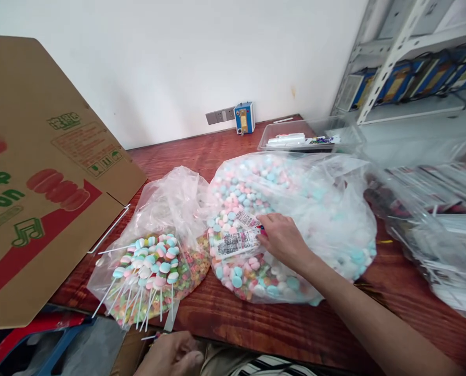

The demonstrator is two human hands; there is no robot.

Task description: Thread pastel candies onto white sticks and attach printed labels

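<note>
My right hand (282,240) pinches glossy flat packets (236,241) atop crinkly plastic bag (335,209) — round pastel candies (233,206); left hand (172,357) fingers curled, grip unclear.

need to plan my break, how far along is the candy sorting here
Done: a batch of lollipops lies on the small bag. In hand: the right hand rests on printed wrappers atop the big bag; left hand at the table edge. Left: the big bag looks mostly full.

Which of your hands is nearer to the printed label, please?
Right. The right hand touches the label on the big candy bag; the left hand is down at the table edge.
</note>
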